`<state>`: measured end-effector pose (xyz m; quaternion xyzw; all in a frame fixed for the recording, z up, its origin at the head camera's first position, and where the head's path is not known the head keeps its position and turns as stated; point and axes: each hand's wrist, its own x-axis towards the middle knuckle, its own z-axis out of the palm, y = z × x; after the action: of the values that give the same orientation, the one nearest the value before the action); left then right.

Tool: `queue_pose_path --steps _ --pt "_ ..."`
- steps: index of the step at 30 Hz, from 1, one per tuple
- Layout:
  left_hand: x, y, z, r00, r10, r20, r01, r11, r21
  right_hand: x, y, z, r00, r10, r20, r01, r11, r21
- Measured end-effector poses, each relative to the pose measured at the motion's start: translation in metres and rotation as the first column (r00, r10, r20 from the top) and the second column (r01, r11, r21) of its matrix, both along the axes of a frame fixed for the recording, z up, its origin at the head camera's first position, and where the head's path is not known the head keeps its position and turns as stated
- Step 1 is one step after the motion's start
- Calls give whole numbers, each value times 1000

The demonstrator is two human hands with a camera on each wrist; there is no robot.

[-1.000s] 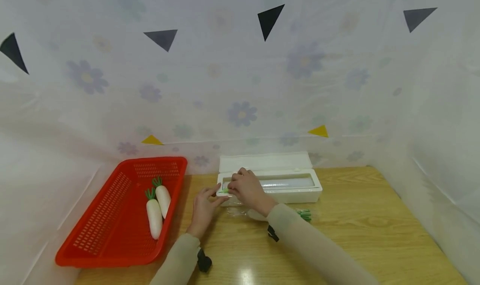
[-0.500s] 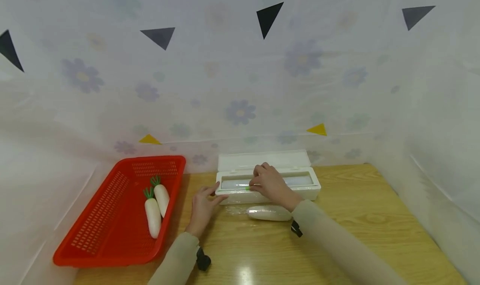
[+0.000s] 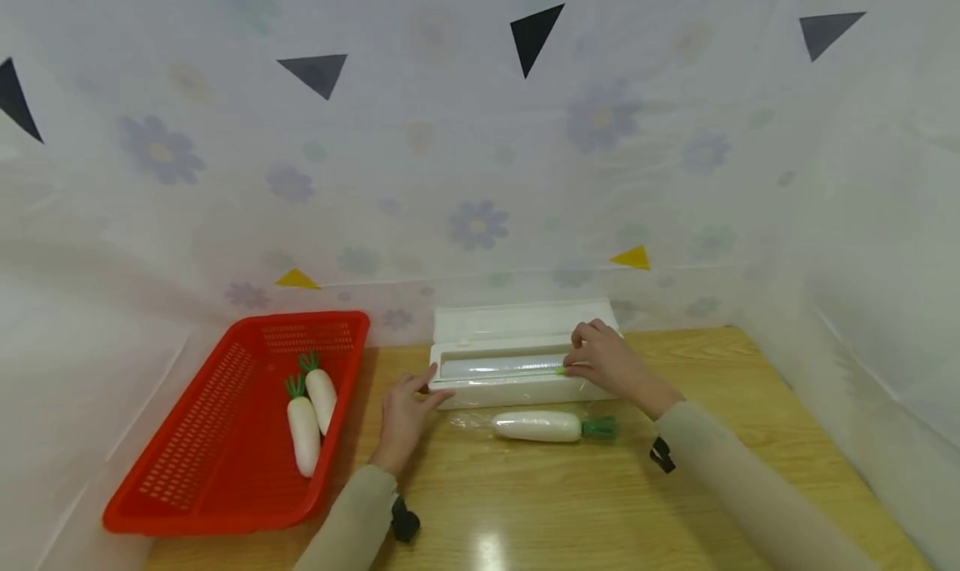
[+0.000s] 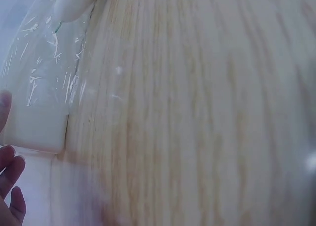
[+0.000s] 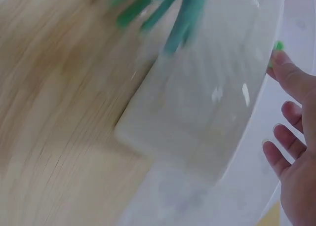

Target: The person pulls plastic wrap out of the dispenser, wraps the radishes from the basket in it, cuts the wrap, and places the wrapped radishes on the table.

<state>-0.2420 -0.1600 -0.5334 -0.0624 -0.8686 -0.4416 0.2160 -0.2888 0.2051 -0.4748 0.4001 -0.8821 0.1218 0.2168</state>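
Observation:
A white cling film dispenser (image 3: 517, 394) stands near the back of the table, its lid (image 3: 517, 321) tipped up and a roll of film (image 3: 502, 368) visible inside. With thumb and index finger, my left hand (image 3: 405, 413) holds the dispenser's left front corner. My right hand (image 3: 603, 356) pinches a small green slide cutter (image 5: 279, 46) on the front rim, towards the right end. Clear film hangs down over the front face. Just before the dispenser lies a white radish (image 3: 536, 427) with green stalks (image 3: 600, 428), loose film around its left tip.
On the left sits a red plastic basket (image 3: 210, 519) holding two more white radishes (image 3: 303, 438) with green tops. A flower-patterned curtain (image 3: 480, 137) closes off the back and sides of the wooden table (image 3: 570, 513).
My right hand has slid the green cutter from the dispenser's left end along the rim to the right. The radish in front has come into full view. My left hand stays in place.

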Motion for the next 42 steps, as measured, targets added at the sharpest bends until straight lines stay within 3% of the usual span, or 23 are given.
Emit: queue_pose_path --steps 5,12,19,28,34,38,42 --pt "-1 1 1 998 11 -62 -13 1000 -18 1 38 3 990 55 -132 -58 998 -20" --pt "2 3 5 999 -3 32 2 1000 19 11 76 5 991 -14 -136 14 1000 -2" --pt "0 2 5 999 -14 45 13 1000 11 14 85 2 987 -7 -163 10 1000 18" --pt "-4 -1 3 1000 -17 -1 17 1000 2 15 92 7 979 11 -203 5 997 76" --pt "-6 -1 4 999 -20 41 20 1000 6 20 96 8 992 -37 -123 43 998 51" --pt "-5 -2 4 997 -17 80 18 1000 -1 24 96 5 996 -87 -20 87 996 31" --pt "-3 -2 5 993 -40 114 37 999 30 27 95 5 986 -134 98 134 991 11"
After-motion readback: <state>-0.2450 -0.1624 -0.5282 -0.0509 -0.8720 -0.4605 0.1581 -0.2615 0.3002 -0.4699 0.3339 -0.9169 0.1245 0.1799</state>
